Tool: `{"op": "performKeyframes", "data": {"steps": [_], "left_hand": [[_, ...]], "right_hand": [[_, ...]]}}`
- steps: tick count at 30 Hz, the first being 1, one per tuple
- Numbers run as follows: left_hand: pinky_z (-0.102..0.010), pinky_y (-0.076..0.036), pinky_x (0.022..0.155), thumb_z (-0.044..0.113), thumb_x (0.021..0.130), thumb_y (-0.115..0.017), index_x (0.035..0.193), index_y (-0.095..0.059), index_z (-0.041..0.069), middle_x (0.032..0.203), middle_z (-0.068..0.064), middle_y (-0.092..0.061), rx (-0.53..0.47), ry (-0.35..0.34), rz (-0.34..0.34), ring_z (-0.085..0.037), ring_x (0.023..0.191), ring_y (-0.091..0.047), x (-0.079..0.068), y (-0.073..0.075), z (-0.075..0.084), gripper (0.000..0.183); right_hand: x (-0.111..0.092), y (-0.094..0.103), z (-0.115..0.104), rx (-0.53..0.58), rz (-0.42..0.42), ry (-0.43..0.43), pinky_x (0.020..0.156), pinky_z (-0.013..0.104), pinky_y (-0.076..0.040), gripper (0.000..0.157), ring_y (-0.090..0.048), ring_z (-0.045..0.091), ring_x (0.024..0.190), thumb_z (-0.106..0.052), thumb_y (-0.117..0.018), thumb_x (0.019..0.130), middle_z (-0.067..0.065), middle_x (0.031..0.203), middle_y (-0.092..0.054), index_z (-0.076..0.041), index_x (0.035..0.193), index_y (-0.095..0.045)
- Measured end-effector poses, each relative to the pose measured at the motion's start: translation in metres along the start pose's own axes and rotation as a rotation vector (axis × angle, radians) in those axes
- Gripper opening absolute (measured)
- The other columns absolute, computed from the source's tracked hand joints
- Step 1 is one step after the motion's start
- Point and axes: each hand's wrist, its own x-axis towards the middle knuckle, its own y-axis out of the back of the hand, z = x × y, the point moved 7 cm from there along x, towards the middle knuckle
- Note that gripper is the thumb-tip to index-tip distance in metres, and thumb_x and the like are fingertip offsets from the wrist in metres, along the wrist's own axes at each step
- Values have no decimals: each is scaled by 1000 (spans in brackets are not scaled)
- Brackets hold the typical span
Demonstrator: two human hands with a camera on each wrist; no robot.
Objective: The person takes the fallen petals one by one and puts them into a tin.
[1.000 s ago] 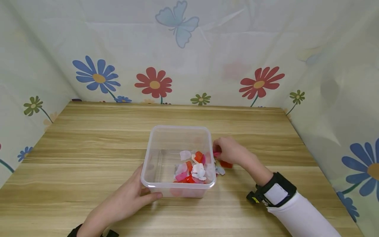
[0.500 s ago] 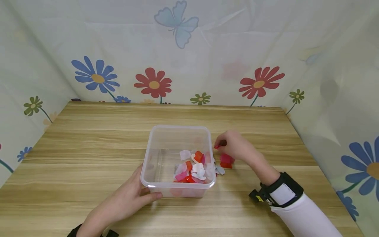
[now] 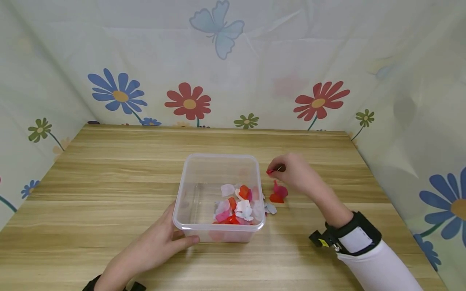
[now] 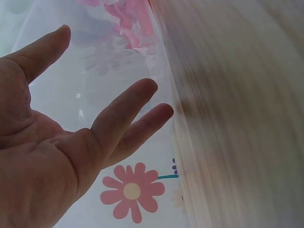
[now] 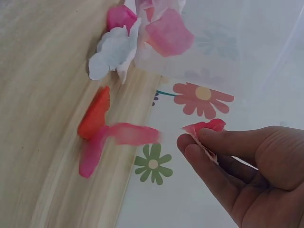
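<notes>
A clear plastic box (image 3: 218, 228) stands on the table, with white, pink and red petals (image 3: 244, 210) lying mostly in its right half. My left hand (image 3: 160, 238) rests on its near left corner; in the left wrist view the thumb and fingers are spread along the wall. Right of the box, my right hand (image 3: 295, 171) is raised and pinches a red petal (image 5: 204, 126) between thumb and fingertips. Below that hand lie an orange-red petal (image 5: 95, 114) and a magenta petal (image 5: 92, 154). A blurred pink petal (image 5: 135, 134) shows beside them in the right wrist view.
White petals (image 3: 270, 208) lie on the wooden table (image 3: 138, 169) against the box's right side, with a magenta petal (image 5: 122, 18) behind them. A flower-printed cloth (image 3: 255, 60) encloses the back and sides of the table.
My right hand has lifted and drawn right, away from the box, with a red petal in its fingers. The petals beneath it have come into view and shifted slightly. My left hand stays put.
</notes>
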Motion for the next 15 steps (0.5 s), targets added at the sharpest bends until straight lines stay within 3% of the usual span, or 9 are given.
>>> {"op": "performKeyframes", "data": {"steps": [7,15], "left_hand": [[-25,-46,91,11,88,-76,157,-8,19,144,-8,-34,-4,-8,-5,-25,119,-55,0,-1,-1,97],[-25,-46,90,11,88,-76,157,-9,18,144,-8,-33,8,-20,-2,-25,119,-55,0,-1,-1,97]], "right_hand": [[-1,7,0,-2,41,22,64,23,-52,7,-61,19,75,-2,-71,89,1,84,-64,-8,94,-71],[-3,14,-7,11,121,65,69,26,-54,9,-65,18,79,-2,-74,88,0,87,-67,-7,95,-73]]}}
